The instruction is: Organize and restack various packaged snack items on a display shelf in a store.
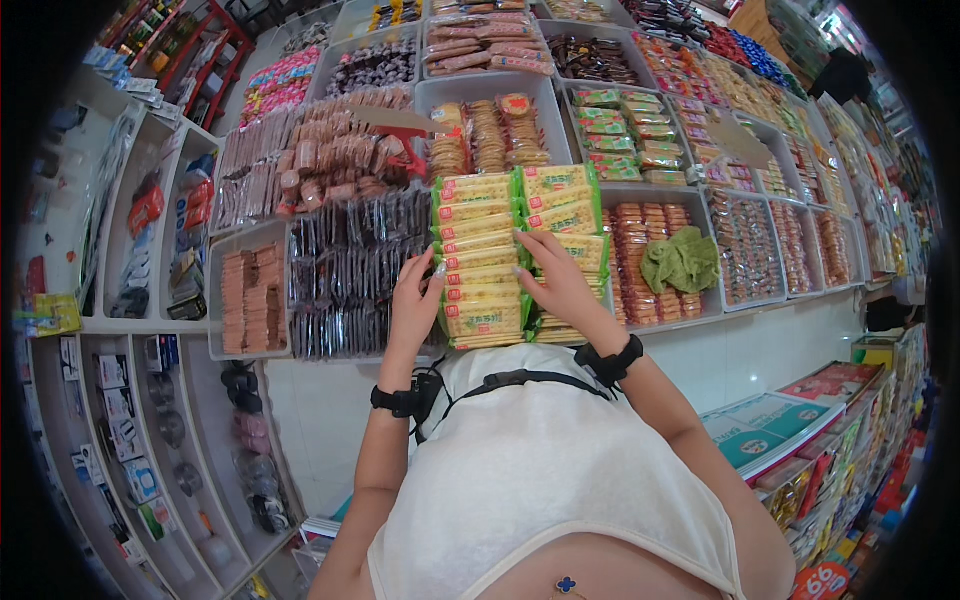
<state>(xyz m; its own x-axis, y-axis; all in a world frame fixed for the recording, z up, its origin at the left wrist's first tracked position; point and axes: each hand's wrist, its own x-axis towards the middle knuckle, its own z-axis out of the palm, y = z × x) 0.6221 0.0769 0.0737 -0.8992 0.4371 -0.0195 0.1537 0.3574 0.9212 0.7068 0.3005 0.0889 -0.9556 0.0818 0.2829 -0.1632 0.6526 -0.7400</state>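
Two columns of yellow and green cracker packets lie in front of me, overlapping like shingles. At the outer side of the left column (pixel 484 292) is my left hand (pixel 417 296), its fingers bent against the packet edges. My right hand (pixel 559 277) rests over the inner edge of that column and across the right column (pixel 566 202), thumb and fingers apart. Both hands touch the packets from opposite sides. Dark-wrapped flat packets (pixel 360 277) stand in rows left of my left hand. A crumpled green cloth (pixel 680 260) lies on red-and-brown snack packs (pixel 645 225) to the right.
Grey bins of wrapped snacks surround the packets, including a bin of round biscuits (pixel 487 139) beyond them. A cardboard sign on a red clip (pixel 405 142) juts over the left bins. White shelving (pixel 150 330) stands at left, and a teal-topped display (pixel 772 431) at lower right.
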